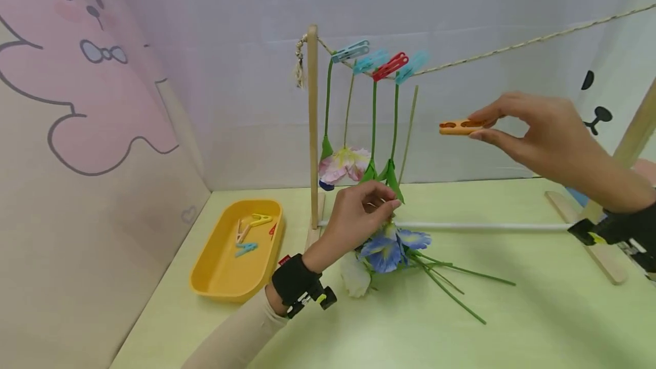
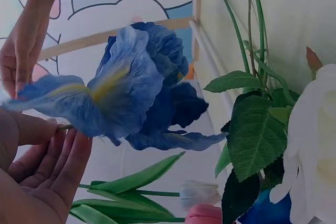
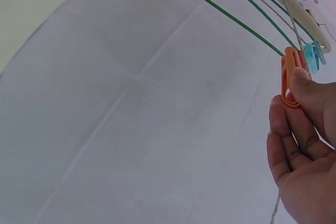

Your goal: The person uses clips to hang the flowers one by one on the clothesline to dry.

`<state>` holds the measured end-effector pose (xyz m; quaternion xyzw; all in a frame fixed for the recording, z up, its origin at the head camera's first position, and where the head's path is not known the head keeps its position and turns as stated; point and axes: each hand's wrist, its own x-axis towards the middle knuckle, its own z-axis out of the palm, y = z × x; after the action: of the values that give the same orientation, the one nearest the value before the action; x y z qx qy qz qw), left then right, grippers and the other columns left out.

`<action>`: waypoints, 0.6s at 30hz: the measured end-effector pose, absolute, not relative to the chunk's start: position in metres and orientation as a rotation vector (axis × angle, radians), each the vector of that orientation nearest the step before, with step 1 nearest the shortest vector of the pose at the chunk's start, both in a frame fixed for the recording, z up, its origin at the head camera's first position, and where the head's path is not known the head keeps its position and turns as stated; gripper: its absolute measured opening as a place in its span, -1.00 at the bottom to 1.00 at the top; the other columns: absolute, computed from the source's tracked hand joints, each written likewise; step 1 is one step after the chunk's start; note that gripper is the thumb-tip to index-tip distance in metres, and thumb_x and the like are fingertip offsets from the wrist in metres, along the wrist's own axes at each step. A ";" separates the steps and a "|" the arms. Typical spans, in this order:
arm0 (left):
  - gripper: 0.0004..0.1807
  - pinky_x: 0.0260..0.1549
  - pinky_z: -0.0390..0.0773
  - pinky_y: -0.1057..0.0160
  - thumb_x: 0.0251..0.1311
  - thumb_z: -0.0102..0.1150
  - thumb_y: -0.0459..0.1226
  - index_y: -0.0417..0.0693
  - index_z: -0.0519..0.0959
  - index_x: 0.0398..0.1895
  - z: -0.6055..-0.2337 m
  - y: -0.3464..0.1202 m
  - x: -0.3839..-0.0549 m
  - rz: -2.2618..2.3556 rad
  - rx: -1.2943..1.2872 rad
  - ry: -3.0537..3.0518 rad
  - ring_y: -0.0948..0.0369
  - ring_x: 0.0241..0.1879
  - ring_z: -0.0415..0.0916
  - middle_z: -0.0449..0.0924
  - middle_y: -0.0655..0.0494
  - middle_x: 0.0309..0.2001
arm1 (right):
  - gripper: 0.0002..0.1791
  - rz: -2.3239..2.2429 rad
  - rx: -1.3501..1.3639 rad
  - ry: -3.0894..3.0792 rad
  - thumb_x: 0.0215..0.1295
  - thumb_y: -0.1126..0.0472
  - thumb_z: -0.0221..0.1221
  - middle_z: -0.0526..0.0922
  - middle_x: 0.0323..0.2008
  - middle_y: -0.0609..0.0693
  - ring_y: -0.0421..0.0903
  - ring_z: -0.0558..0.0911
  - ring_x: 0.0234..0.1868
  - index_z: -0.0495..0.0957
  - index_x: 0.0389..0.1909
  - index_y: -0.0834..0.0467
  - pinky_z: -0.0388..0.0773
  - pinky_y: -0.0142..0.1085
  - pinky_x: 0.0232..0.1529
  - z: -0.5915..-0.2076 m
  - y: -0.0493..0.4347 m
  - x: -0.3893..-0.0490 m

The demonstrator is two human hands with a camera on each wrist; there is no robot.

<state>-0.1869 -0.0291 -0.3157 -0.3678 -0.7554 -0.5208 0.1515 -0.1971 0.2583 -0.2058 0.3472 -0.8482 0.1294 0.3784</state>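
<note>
My left hand (image 1: 359, 212) pinches the thin stem (image 1: 409, 132) of a blue iris (image 2: 123, 85) between thumb and fingers. The flower hangs head down below the hand, its stem rising beside the rope. To the right, my right hand (image 1: 543, 130) pinches an orange clothespin (image 1: 453, 127), held apart from the rope (image 1: 492, 52). On the rope's left part, several clothespins, including a red one (image 1: 390, 66), hold flowers upside down by their stems. A pink flower (image 1: 344, 165) hangs among them; the left hand hides other blooms.
A wooden post (image 1: 313, 130) carries the rope's left end. At left, a yellow tray (image 1: 220, 275) holds several clothespins. More flowers, including a white one (image 1: 355, 275), lie on the table with green stems (image 1: 456, 295) pointing right. A white bar (image 1: 487, 226) runs low behind them.
</note>
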 end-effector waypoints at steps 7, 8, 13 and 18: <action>-0.90 -0.51 0.63 0.39 0.21 0.26 -0.45 -0.31 0.61 -0.23 -0.322 -0.021 -0.207 -1.470 -1.086 -2.145 0.12 -0.50 0.65 0.70 -0.14 -0.45 | -0.65 0.235 0.838 -2.190 -0.12 0.41 0.48 0.76 -0.35 0.00 -0.44 0.48 -0.31 0.75 -0.21 0.17 0.30 -0.75 -0.34 -0.160 0.256 -0.199; -0.91 -0.52 0.63 0.39 0.21 0.27 -0.44 -0.28 0.62 -0.24 -0.324 -0.020 -0.212 -1.464 -1.085 -2.136 0.15 -0.51 0.65 0.70 -0.11 -0.46 | -0.66 0.213 0.835 -2.192 -0.10 0.41 0.47 0.76 -0.35 0.01 -0.41 0.47 -0.33 0.75 -0.21 0.17 0.29 -0.71 -0.36 -0.154 0.255 -0.200; -0.91 -0.53 0.61 0.44 0.23 0.29 -0.34 -0.16 0.64 -0.24 -0.331 -0.016 -0.234 -1.435 -1.056 -2.151 0.31 -0.53 0.63 0.71 0.01 -0.46 | -0.73 0.122 0.816 -2.212 0.00 0.41 0.42 0.72 -0.38 0.07 -0.32 0.37 -0.38 0.76 -0.21 0.19 0.27 -0.46 -0.47 -0.129 0.253 -0.206; -0.91 -0.52 0.61 0.46 0.22 0.29 -0.33 -0.16 0.65 -0.24 -0.328 -0.017 -0.237 -1.438 -1.009 -2.194 0.31 -0.53 0.63 0.71 0.03 -0.44 | -0.77 0.055 0.871 -2.196 0.02 0.43 0.40 0.68 -0.41 0.10 -0.18 0.37 -0.46 0.76 -0.23 0.27 0.20 -0.54 -0.54 -0.114 0.247 -0.216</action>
<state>-0.2366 -0.0168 -0.3282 -0.3541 -0.7700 -0.5046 0.1649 -0.2157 0.2466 -0.1138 0.3409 -0.8598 0.0215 0.3795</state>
